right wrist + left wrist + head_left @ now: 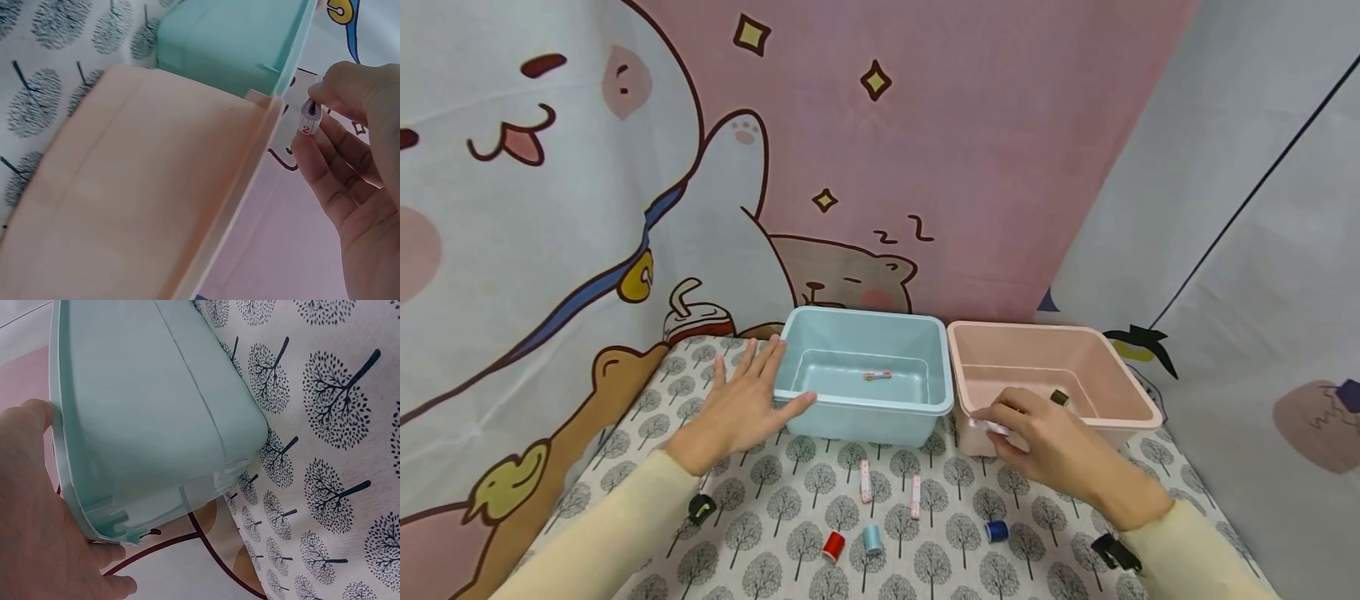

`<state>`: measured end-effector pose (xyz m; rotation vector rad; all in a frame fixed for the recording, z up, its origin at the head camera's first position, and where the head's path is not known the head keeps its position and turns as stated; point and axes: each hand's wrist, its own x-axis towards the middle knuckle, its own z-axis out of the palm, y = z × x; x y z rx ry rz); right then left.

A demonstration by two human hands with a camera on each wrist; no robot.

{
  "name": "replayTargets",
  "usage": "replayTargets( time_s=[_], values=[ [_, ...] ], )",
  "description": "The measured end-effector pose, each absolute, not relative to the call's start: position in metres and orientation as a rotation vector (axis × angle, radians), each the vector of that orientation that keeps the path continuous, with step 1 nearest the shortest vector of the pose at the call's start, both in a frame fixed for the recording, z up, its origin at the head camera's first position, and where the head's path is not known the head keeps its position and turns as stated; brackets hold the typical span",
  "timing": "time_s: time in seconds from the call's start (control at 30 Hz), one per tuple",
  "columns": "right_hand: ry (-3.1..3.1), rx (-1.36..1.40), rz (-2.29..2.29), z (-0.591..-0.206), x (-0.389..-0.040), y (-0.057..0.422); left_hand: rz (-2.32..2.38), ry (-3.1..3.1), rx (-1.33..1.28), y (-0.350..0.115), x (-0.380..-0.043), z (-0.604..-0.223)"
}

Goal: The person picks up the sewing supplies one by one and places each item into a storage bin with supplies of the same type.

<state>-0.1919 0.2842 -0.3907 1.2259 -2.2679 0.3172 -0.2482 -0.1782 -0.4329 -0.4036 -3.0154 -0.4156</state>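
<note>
My left hand (741, 412), fingers spread, rests at the left rim of the light blue bin (865, 421). My right hand (1048, 446) pinches a folded white measuring tape (990, 427) between thumb and fingertips, over the near left rim of the pink bin (1123, 423). A red "2" shows on the folded measuring tape (310, 119) in the right wrist view. Inside the blue bin lies another small folded tape (877, 376). A dark green thread spool (1059, 397) sits in the pink bin, partly behind my right hand.
Two folded pinkish tapes, a left one (865, 482) and a right one (915, 497), lie before the bins. Nearer are a red spool (833, 546), a light blue spool (872, 539) and a dark blue spool (996, 531). A printed curtain (970, 167) hangs behind the tree-patterned tablecloth (752, 533).
</note>
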Motion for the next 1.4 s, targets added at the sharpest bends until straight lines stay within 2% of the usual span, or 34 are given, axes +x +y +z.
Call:
replayTargets(
  time_s=[0.4,0.73,1.4],
  values=[
    [-2.313,1.132,0.19,-0.363,-0.216,0.271,-0.43,-3.011,-0.401,-0.177,-0.247,-0.432],
    [-2.234,1.288,0.354,-0.352,-0.249,0.259,-0.448,-3.009,-0.405,-0.177,-0.248,-0.434],
    [-2.345,1.266,0.446,-0.331,-0.304,0.228,-0.441,-3.003,-0.401,-0.177,-0.247,-0.434]
  ],
)
